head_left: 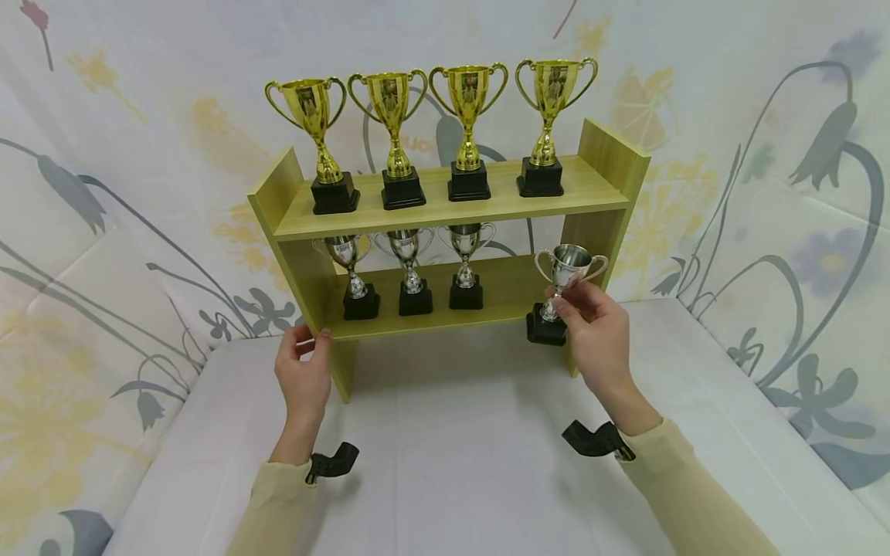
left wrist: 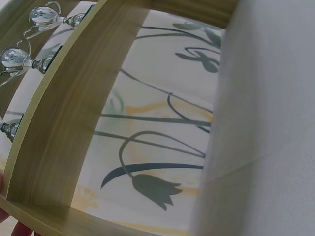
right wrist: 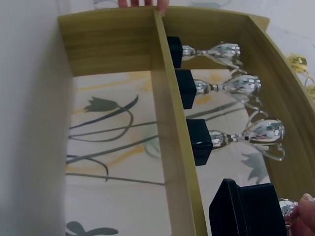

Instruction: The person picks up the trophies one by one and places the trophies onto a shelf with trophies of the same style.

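My right hand (head_left: 599, 328) pinches the stem of a silver trophy cup (head_left: 570, 266) with a black base, tilted just in front of the right end of the lower shelf (head_left: 501, 278). In the right wrist view that trophy's black base (right wrist: 248, 211) is close beside the shelf edge. At the other end, my left hand (head_left: 304, 371) grips the lower left side of the wooden rack (head_left: 295, 270), thumb on the front edge and fingers round the outside. Three silver trophies stand on the lower shelf, the nearest to the held one being a silver trophy (head_left: 466, 266).
Several gold trophies, among them one gold trophy (head_left: 549, 127) at the right, line the upper shelf (head_left: 431, 208). The rack stands on a white-covered table (head_left: 452, 463), against a flower-printed cloth backdrop (head_left: 751, 154). Each wrist carries a black camera mount (head_left: 591, 440).
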The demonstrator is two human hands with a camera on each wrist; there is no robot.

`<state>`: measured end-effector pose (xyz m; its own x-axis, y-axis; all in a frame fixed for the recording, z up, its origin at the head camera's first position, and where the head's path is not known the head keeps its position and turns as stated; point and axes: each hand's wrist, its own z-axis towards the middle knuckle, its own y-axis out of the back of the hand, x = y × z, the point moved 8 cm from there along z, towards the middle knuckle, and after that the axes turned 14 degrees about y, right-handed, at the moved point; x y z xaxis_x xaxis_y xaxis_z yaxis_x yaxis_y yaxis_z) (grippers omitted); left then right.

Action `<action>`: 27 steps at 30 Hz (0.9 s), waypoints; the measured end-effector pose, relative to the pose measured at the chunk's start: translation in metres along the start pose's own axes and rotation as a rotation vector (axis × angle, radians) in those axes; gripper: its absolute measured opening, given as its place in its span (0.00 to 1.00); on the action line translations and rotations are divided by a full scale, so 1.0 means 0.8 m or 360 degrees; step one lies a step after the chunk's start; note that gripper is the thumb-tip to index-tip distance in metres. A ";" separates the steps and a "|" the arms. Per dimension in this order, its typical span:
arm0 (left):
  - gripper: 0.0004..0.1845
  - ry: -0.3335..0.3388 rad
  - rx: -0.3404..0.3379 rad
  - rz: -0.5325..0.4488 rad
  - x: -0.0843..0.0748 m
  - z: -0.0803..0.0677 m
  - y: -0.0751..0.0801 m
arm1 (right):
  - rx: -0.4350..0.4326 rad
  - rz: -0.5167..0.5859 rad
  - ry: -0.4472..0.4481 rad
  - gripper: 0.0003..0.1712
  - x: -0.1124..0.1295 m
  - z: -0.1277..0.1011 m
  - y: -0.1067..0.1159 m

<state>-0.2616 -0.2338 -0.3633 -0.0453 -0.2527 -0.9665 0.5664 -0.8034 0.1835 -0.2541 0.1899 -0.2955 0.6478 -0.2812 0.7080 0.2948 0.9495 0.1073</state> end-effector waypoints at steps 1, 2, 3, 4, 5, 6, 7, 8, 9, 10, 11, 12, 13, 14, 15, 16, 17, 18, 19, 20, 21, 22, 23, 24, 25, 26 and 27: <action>0.15 -0.0003 -0.0002 -0.0002 0.000 0.000 0.000 | -0.0007 0.0010 0.0004 0.14 0.000 0.002 0.000; 0.15 -0.0005 -0.0004 -0.0004 0.000 0.001 0.000 | -0.0012 0.0014 0.0011 0.14 0.000 0.003 0.001; 0.15 -0.0008 -0.0005 -0.0005 0.000 0.001 0.000 | -0.0018 0.0014 0.0015 0.14 0.000 0.005 0.001; 0.15 -0.0010 -0.0005 -0.0004 0.000 0.001 0.000 | -0.0024 0.0020 0.0019 0.15 0.000 0.007 0.002; 0.15 -0.0010 -0.0006 -0.0005 0.000 0.001 0.001 | -0.0032 0.0025 0.0025 0.15 0.000 0.008 0.002; 0.15 -0.0010 -0.0006 -0.0004 0.000 0.002 0.001 | -0.0037 0.0026 0.0032 0.15 0.001 0.010 0.003; 0.15 -0.0008 -0.0006 -0.0003 0.000 0.002 0.001 | -0.0043 0.0034 0.0036 0.15 0.001 0.012 0.003; 0.15 -0.0005 -0.0006 -0.0002 0.001 0.002 0.001 | -0.0048 0.0039 0.0037 0.15 0.001 0.014 0.003; 0.15 -0.0002 -0.0006 0.0000 0.001 0.002 0.001 | -0.0053 0.0048 0.0036 0.15 0.000 0.015 0.003; 0.15 0.0001 -0.0005 0.0003 0.001 0.002 0.001 | -0.0056 0.0057 0.0035 0.15 0.000 0.017 0.004; 0.15 0.0004 -0.0005 0.0002 0.001 0.002 0.000 | -0.0059 0.0059 0.0032 0.15 0.000 0.019 0.004; 0.15 0.0006 -0.0004 0.0004 0.001 0.002 0.000 | -0.0059 0.0061 0.0030 0.15 0.000 0.021 0.004; 0.15 0.0007 -0.0003 0.0005 0.001 0.002 0.000 | -0.0061 0.0061 0.0025 0.15 -0.001 0.022 0.004; 0.15 0.0005 -0.0002 0.0004 0.001 0.002 0.000 | -0.0062 0.0053 0.0021 0.15 -0.001 0.024 0.004; 0.15 0.0002 -0.0001 0.0005 0.001 0.001 0.000 | -0.0060 0.0048 0.0017 0.15 -0.001 0.025 0.005; 0.15 0.0000 0.0001 0.0005 0.000 0.001 0.000 | -0.0058 0.0039 0.0013 0.15 -0.002 0.027 0.005; 0.14 -0.0001 0.0001 0.0006 0.001 0.002 0.000 | -0.0058 0.0034 0.0009 0.15 -0.002 0.028 0.005; 0.15 -0.0002 0.0002 0.0008 0.000 0.001 0.000 | -0.0055 0.0027 0.0006 0.16 -0.003 0.029 0.006; 0.15 -0.0001 0.0003 0.0007 0.000 0.001 0.000 | -0.0054 0.0020 0.0002 0.16 -0.003 0.030 0.006; 0.15 0.0000 0.0005 0.0006 0.000 0.001 0.000 | -0.0051 0.0011 -0.0005 0.16 -0.004 0.030 0.006; 0.15 0.0005 0.0005 0.0005 0.001 0.002 0.000 | -0.0045 0.0000 -0.0012 0.16 -0.006 0.031 0.005; 0.15 0.0010 0.0007 0.0005 0.001 0.002 0.000 | -0.0039 -0.0017 -0.0021 0.16 -0.007 0.032 0.005; 0.15 0.0014 0.0009 0.0005 0.001 0.001 0.000 | -0.0034 -0.0033 -0.0030 0.16 -0.008 0.032 0.005; 0.15 0.0018 0.0010 0.0007 0.001 0.001 0.000 | -0.0028 -0.0049 -0.0036 0.16 -0.009 0.033 0.005; 0.15 0.0021 0.0011 0.0005 0.001 0.001 0.000 | -0.0026 -0.0064 -0.0042 0.16 -0.009 0.034 0.005; 0.15 0.0024 0.0011 0.0008 0.001 0.001 0.000 | -0.0024 -0.0077 -0.0047 0.16 -0.010 0.034 0.005; 0.15 0.0025 0.0012 0.0008 0.000 0.000 0.000 | -0.0023 -0.0087 -0.0050 0.16 -0.011 0.035 0.005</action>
<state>-0.2618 -0.2343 -0.3635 -0.0294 -0.2483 -0.9682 0.5606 -0.8061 0.1897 -0.2780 0.2002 -0.2817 0.6083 -0.3279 0.7228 0.3393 0.9307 0.1367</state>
